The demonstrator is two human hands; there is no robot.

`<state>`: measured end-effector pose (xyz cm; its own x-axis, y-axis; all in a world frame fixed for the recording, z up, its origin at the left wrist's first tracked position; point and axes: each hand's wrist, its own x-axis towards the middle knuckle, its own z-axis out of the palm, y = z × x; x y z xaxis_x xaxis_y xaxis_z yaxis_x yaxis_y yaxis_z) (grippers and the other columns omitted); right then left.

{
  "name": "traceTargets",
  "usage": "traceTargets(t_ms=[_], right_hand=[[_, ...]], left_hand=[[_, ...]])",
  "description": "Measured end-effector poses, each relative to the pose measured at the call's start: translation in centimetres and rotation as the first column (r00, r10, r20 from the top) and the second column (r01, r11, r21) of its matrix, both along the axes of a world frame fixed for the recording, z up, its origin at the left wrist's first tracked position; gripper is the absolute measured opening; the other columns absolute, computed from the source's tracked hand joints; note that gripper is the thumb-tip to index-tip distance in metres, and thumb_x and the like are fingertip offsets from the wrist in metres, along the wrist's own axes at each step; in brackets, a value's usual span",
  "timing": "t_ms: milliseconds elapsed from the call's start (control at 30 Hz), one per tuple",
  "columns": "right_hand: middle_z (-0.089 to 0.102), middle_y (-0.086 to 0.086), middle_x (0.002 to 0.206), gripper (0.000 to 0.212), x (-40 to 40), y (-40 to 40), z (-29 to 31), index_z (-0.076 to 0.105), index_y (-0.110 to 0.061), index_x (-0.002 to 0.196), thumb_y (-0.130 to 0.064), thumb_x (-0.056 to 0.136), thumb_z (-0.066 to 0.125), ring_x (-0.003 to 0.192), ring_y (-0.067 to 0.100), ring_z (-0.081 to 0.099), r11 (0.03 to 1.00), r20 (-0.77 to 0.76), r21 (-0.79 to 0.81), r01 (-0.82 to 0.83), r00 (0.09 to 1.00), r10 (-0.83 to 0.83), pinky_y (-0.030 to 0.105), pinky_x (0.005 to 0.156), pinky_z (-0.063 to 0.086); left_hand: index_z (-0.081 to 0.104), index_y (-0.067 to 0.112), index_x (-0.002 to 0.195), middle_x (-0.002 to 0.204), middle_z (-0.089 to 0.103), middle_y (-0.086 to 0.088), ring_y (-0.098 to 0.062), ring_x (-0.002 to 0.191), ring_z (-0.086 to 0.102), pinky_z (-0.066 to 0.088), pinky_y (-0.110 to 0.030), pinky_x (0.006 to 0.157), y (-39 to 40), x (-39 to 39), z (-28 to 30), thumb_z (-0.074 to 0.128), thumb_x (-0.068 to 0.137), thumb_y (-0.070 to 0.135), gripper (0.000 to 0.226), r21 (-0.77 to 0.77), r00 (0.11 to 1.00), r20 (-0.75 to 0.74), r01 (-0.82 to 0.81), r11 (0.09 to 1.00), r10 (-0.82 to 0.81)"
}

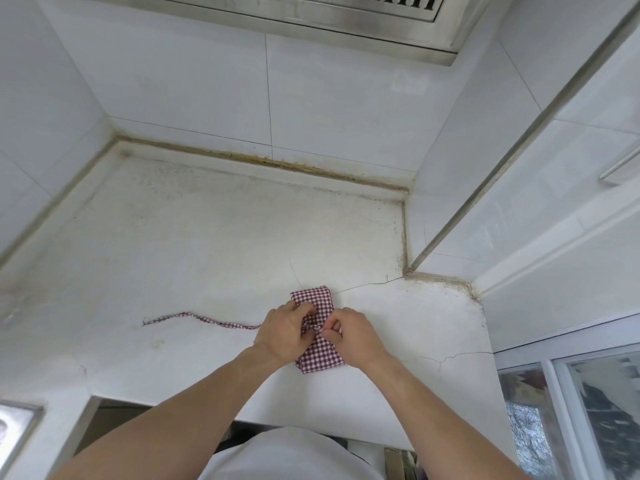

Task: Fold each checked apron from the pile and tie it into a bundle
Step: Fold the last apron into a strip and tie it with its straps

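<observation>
Tile walls [194, 81], white and glossy, close round your cracked, stained white counter [194, 251] under a steel hood [311, 19]. On the counter's near part lies the red-and-white checked apron [320, 355], folded into a narrow soft oblong. Its thin strap [194, 318] trails left. Your left hand [282, 336] and right hand [353, 336] each pinch strap across the apron's middle.

White tiled walls [194, 81] enclose a cracked white counter [194, 244]; a steel hood [311, 15] above; window [588, 410] at right.
</observation>
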<state>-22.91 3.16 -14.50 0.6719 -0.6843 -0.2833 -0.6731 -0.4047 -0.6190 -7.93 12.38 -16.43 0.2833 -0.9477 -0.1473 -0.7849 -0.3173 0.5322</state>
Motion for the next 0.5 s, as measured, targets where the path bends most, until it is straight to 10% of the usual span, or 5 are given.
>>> traceTargets(t_ms=[367,500], right_hand=[[0.055,0.004,0.117,0.02,-0.6,0.2,-1.5,0.055,-0.011,0.12,-0.014,0.103,0.044,0.095,0.023,0.061,0.95,-0.238,-0.211,-0.231,0.955,0.18,0.03,0.076,0.045],[0.065,0.004,0.099,0.027,-0.5,0.4,-1.9,0.057,-0.01,0.109,-0.033,0.105,0.043,0.088,0.022,0.063,0.99,-0.178,-0.137,0.031,0.982,-0.055,0.032,0.074,0.049]], left_hand=[[0.072,0.019,0.118,0.113,0.064,-0.005,-0.023,0.104,0.06,0.044,-0.029,0.093,-1.6,0.4,0.0,0.061,0.097,0.029,0.026,0.085,0.996,-0.026,0.09,0.992,-0.088],[0.071,0.015,0.112,0.112,0.064,-0.004,-0.022,0.102,0.059,0.042,-0.027,0.09,-2.1,0.5,0.2,0.059,0.097,0.024,0.021,0.097,0.995,0.008,0.099,0.99,-0.101]])
